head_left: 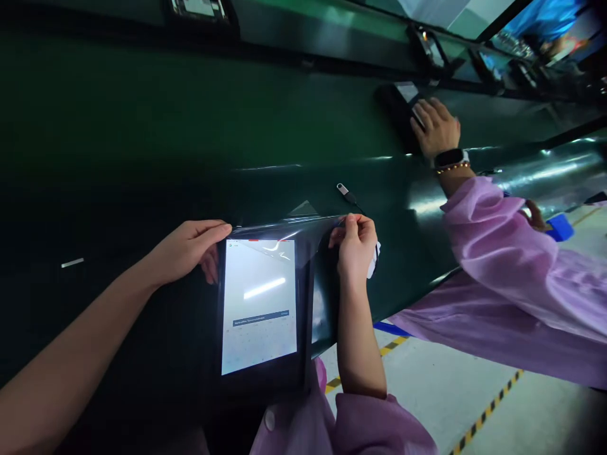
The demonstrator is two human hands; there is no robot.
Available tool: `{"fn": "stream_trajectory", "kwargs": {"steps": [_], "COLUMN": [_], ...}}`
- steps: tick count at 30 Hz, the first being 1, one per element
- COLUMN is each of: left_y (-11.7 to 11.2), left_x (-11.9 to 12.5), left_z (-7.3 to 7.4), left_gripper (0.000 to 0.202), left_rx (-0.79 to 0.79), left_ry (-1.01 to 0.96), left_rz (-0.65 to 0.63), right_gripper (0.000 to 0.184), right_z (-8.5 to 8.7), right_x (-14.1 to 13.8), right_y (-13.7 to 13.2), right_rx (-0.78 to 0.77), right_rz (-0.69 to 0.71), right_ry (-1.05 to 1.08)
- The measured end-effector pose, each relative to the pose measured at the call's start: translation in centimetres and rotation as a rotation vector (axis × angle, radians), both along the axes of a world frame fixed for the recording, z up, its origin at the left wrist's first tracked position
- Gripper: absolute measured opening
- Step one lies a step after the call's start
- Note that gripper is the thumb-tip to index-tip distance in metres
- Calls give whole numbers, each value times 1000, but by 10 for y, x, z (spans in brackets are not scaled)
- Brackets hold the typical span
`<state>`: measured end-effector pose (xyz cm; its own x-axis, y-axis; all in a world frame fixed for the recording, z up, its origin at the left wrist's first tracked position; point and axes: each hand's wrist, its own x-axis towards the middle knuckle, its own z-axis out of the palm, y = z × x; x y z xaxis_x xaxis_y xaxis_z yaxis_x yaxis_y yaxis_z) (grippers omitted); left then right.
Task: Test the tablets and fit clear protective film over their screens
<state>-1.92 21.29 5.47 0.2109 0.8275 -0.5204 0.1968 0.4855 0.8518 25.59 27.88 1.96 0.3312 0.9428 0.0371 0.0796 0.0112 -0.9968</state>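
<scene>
A clear plastic film stretches between my two hands, over the top end of a black device with a lit white screen. My left hand pinches the film's left corner between thumb and fingers. At the opposite corner, my right hand grips it the same way. The film's lower part overlaps the device; I cannot tell where it touches the screen. Just beyond my right hand lies a small silver USB stick with a dark cord. A white item shows partly behind my right wrist.
To the right, a co-worker's hand rests on another dark device. Several devices, one of them a black unit, stand along the raised line at the back. A white strip lies on the dark green table at left.
</scene>
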Motion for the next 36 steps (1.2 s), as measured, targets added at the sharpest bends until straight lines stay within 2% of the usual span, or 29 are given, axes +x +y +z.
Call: {"fn": "stream_trajectory", "kwargs": {"steps": [8,17,20,25,28,31,36], "left_y": [-1,-1,0,1,1,0,2], "left_x": [-2,-2,-2,-2,-2,-2,-1], "left_z": [-7,-2,-3,-4,-2,1,2], "left_gripper": [36,35,34,30,32,32,33], "left_rx": [20,16,13,-6,-13,-22,-32], "left_ry": [1,22,11,8,3,8,7], "left_rz": [22,-7,0,18,23,12,-11], "right_gripper": [24,28,25,18,21,24,13], "right_z": [0,0,13,57,75,78,71], "right_x": [0,1,-3,-24,-43,-62,-80], "right_y": [1,4,14,45,68,89,120], "right_rx": [-59,-25,82,364,442,461,462], "right_rz": [42,77,130,261,355,438,469], "right_ry": [-31,-59,-104,-240,-301,-351,-469]}}
